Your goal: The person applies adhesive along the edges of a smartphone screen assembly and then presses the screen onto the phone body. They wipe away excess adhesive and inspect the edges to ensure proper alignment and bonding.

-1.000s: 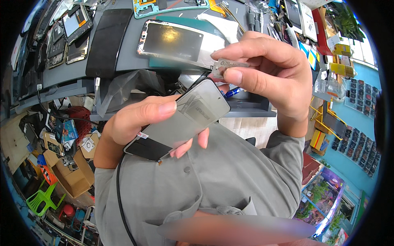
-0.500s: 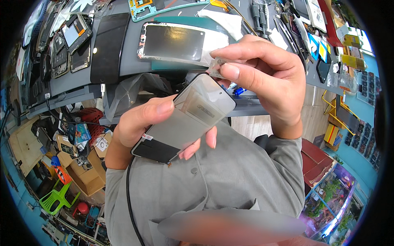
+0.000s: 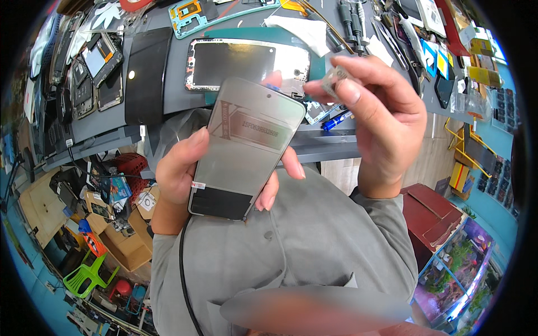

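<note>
My left hand [image 3: 180,168] is closed round the sides of a phone screen [image 3: 232,168], thumb on one edge and fingertips showing at the other. The screen is tilted upright above my lap, with a clear film, a printed label near its top and a small white tab at its lower left. My right hand [image 3: 392,117] is raised to the right, apart from the screen. Between its thumb and fingers it pinches a small crumpled greyish sticker [image 3: 336,77]. Behind the screen, an opened phone frame [image 3: 238,59] lies on a green mat [image 3: 317,70], partly covered.
A black phone panel [image 3: 148,78] lies on the grey bench at left, beside several dismantled phones [image 3: 106,67]. A teal frame [image 3: 193,17], a white cloth [image 3: 302,31] and screwdrivers [image 3: 350,25] are at the back. A blue pen [image 3: 336,121] is near the bench edge.
My right hand has moved right with the sticker, away from the screen's top corner. The screen has turned more upright and shifted slightly left in my left hand.
</note>
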A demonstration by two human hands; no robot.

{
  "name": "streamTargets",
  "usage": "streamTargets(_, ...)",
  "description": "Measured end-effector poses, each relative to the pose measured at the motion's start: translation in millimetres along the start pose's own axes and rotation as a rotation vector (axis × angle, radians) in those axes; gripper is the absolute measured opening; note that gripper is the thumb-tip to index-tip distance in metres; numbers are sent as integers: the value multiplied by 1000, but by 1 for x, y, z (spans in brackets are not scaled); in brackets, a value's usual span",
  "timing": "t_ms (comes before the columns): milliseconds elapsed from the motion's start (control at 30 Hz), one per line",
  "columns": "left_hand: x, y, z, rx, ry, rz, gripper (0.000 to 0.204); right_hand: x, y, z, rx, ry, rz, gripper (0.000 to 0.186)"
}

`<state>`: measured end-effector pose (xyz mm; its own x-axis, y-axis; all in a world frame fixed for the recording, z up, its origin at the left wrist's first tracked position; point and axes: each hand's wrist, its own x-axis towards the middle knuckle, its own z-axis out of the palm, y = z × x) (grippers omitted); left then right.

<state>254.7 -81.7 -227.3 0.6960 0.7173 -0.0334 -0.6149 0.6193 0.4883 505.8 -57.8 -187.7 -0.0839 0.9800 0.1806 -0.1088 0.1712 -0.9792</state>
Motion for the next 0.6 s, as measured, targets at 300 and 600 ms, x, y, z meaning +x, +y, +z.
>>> streamTargets(300,5,-4,-6,41,-7,135,100,-8,7,19,167,114,217,26)
streamTargets(600,14,-20,-18,30,-92,320,98,-8,17,26,146,69,237,26)
